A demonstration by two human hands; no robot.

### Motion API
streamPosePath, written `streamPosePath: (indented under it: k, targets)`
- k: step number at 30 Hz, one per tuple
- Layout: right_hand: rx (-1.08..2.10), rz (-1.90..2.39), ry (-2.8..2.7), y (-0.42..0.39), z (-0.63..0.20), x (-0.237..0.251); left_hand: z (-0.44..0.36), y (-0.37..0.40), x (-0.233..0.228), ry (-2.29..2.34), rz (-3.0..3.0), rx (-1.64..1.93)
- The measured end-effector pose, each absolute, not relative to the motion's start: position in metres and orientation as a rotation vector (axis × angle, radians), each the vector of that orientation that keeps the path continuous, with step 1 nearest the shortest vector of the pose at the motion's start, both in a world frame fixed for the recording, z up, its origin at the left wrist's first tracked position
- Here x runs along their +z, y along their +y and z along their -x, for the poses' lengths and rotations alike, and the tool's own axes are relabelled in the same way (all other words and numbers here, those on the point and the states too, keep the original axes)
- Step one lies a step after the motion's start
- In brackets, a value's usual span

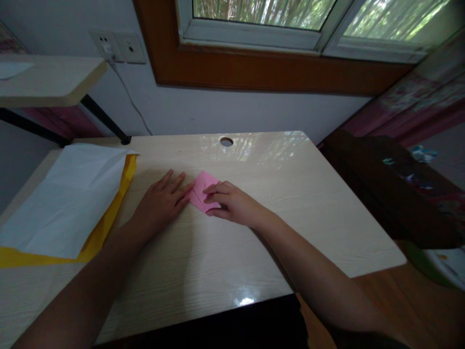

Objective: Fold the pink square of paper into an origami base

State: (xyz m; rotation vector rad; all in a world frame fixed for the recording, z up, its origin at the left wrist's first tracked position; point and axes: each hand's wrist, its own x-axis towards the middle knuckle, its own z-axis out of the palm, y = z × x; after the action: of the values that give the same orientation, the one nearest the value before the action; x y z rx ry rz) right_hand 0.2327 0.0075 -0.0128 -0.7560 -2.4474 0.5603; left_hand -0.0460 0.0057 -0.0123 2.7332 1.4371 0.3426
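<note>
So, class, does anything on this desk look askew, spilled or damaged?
Mildly: on the left of the desk, the white paper lies askew over the yellow paper, which sticks out unevenly along two edges. I see no spill.

The head camera is looking forward and down from behind and above the left hand [162,201] and right hand [232,202], fairly near, taking in the window [254,35] beyond them.

Pale wood-grain desk [308,194], glossy, round hole [226,142] near back edge. Pink paper [198,195] lying near middle. White sheet [69,198] over yellow sheet [97,232] at left. Shelf leg [107,118] standing at back left.
</note>
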Motion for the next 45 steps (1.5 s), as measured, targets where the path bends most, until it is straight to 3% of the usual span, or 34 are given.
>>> streamPosePath:
  k: [10, 21, 34, 41, 45]
  targets:
    - [0.496, 0.740, -2.472, 0.007, -0.233, -0.008, 0.045, 0.005, -0.016, 1.510, -2.705, 0.352]
    - [0.498, 0.749, -2.478, 0.009, -0.235, -0.012, 0.043, 0.004, -0.012, 1.275, -2.863, 0.355]
    - [0.525, 0.728, -2.467, 0.013, -0.236, -0.017, 0.041, 0.006, -0.014, 1.567, -2.711, 0.475]
    - [0.555, 0.713, -2.449, 0.015, -0.237, -0.018, 0.046, 0.008, -0.012, 1.276, -2.875, 0.666]
    - [0.584, 0.725, -2.456, 0.014, -0.237, -0.010, 0.042, 0.001, -0.007, 0.824, -2.922, 0.717]
